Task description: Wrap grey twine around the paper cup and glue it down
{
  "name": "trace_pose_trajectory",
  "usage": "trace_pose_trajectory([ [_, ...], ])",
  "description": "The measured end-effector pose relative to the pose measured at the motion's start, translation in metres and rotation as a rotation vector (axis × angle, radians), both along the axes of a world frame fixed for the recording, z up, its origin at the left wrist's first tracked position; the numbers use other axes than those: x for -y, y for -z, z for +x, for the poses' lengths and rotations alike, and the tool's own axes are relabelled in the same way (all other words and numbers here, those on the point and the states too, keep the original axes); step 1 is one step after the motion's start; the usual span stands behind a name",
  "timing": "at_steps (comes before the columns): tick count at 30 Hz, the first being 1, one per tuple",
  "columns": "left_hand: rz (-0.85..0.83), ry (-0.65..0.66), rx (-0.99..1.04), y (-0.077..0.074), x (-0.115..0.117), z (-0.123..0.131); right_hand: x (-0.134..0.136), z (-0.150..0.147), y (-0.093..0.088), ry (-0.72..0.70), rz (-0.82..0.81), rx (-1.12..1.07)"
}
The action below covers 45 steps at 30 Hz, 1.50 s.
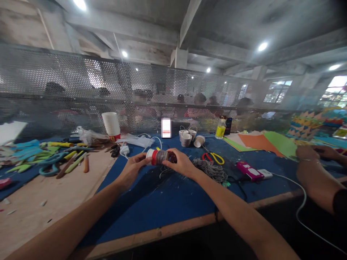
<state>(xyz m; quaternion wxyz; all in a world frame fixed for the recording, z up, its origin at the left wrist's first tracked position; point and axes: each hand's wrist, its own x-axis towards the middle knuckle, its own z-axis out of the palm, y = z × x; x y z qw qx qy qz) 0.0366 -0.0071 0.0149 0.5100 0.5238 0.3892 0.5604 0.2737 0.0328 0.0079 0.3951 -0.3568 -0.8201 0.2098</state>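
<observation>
A paper cup (153, 156), white and red at its left end, is held sideways above the blue mat between both hands. Grey cord (162, 157) wraps its right part. My left hand (135, 167) is closed round the white and red end. At the corded end, my right hand (179, 163) grips with thumb and fingers, the fingertips partly hidden. A loose heap of grey cord (211, 170) lies on the mat just right of my right hand. Behind it are scissors with red and yellow handles (217, 159).
Small cord-wrapped cups (185, 139) stand at the back, one tipped over (199, 141). Stacked paper cups (111, 124), teal scissors (50, 168) and tools are left. A bottle (221, 129), coloured paper (260, 142) and a pink power bank (249, 170) are right, near another person's arm (316, 180).
</observation>
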Motion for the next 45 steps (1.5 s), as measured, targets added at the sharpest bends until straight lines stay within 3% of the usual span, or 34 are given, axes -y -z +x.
trace_pose_trajectory([
  [9, -0.009, -0.008, 0.012, 0.000, -0.001, 0.000, -0.001, 0.003, 0.002, -0.045, 0.108, 0.021],
  [14, 0.002, -0.036, -0.028, -0.001, 0.002, 0.002, -0.010, 0.006, 0.000, 0.010, 0.011, -0.152],
  [20, 0.011, 0.001, -0.065, -0.001, 0.006, 0.006, -0.027, 0.007, 0.011, -0.137, -0.174, -0.096],
  [24, 0.010, 0.019, -0.068, -0.002, 0.009, 0.006, -0.029, 0.009, 0.011, -0.110, -0.231, -0.085],
  [31, -0.010, -0.041, -0.093, 0.002, 0.009, 0.005, -0.020, 0.010, -0.001, 0.025, -0.094, -0.092],
  [35, 0.076, -0.134, -0.116, 0.005, 0.004, 0.002, -0.013, 0.007, -0.006, 0.041, 0.083, -0.158],
  [38, 0.101, -0.196, -0.129, 0.005, 0.000, -0.001, -0.004, 0.004, -0.011, -0.014, 0.117, -0.177],
  [43, 0.110, -0.291, -0.126, 0.005, -0.005, -0.007, 0.010, -0.001, -0.013, -0.214, -0.106, -0.035],
  [45, 0.093, -0.302, -0.118, 0.007, -0.006, -0.009, 0.009, -0.001, -0.011, -0.200, -0.090, 0.013],
])
